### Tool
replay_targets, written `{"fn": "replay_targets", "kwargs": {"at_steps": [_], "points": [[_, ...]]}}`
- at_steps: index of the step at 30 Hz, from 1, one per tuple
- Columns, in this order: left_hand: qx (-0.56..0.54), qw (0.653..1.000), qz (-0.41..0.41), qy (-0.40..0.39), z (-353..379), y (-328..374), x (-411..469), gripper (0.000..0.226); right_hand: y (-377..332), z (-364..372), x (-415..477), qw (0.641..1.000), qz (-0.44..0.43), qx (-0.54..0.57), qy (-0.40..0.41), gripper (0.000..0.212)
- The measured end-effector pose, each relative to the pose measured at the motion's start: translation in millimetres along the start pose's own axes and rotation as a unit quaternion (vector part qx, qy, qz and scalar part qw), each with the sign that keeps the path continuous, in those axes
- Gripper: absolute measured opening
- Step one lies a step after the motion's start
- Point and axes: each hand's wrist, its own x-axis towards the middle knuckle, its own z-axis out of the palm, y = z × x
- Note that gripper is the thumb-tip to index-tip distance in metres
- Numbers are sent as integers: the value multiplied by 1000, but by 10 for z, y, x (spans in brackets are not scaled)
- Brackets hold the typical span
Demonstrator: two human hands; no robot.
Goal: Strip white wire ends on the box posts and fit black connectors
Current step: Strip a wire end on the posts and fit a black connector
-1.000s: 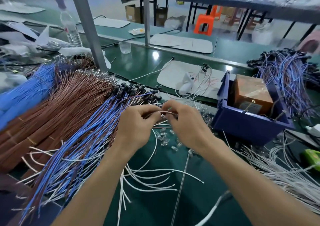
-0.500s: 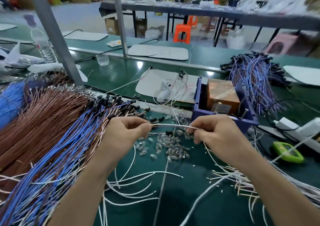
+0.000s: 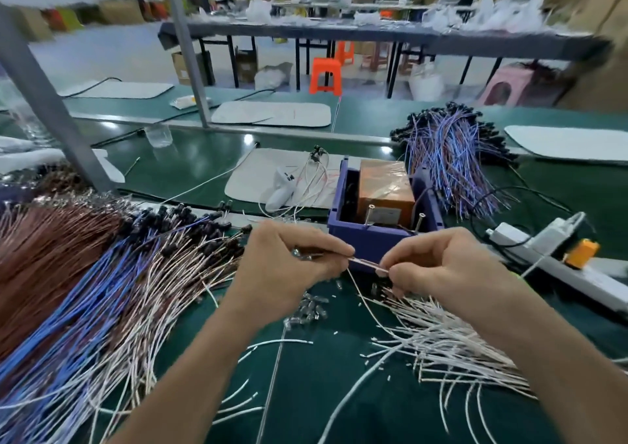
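My left hand (image 3: 289, 267) and my right hand (image 3: 438, 265) pinch the two sides of a thin white wire (image 3: 368, 264) stretched between them, just in front of the blue box (image 3: 370, 239). Two metal posts (image 3: 371, 215) stand at the box's near wall, and a brown block wrapped in film sits inside. Small clear parts (image 3: 307, 309) lie scattered on the mat under my hands. A loose pile of white wires (image 3: 441, 341) spreads to the right. Wires with black connectors (image 3: 190, 222) fan out on the left.
Brown and blue wire bundles (image 3: 51, 273) cover the left of the green mat. Another bundle of purple wires (image 3: 452, 158) lies behind the box. A white power strip (image 3: 543, 250) with an orange plug sits at right. A grey frame post (image 3: 44, 104) rises at left.
The view has swung right and up. Both hands moved right with the wire, now in front of the blue box, and they stand closer together than half a second ago.
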Motion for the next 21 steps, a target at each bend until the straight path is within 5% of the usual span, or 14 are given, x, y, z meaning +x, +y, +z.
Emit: {"fn": "replay_targets", "kwargs": {"at_steps": [6, 12, 17, 21], "points": [[159, 986, -13, 50, 344, -328, -40, 22, 336, 10, -157, 950, -36, -252, 181, 20], [364, 902, 218, 75, 744, -826, -222, 9, 875, 409, -184, 884, -136, -269, 358, 17], [355, 883, 301, 65, 903, -938, -278, 11, 1087, 589, -115, 876, -231, -323, 274, 12], [301, 897, 312, 90, 921, -957, -326, 7, 1108, 559, -152, 942, -196, -211, 171, 16]]}}
